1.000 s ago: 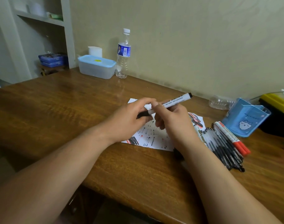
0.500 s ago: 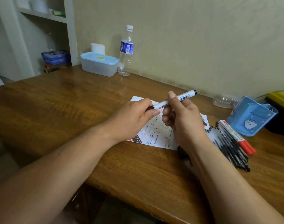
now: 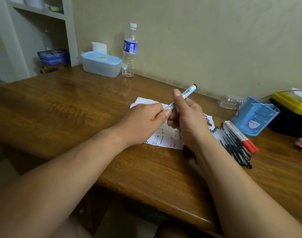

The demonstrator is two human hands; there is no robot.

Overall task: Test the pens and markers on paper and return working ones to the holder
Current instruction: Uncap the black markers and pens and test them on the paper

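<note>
White marker [image 3: 188, 91], gripped in the right hand [image 3: 189, 121], has its lower end pinched by the left hand [image 3: 141, 124] above the paper [image 3: 165, 140]: likely uncapping, needing a straight pull.

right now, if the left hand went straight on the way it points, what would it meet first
Probably the right hand, which grips the white black-tipped marker the left hand also pinches; they look nearly touching.
</note>
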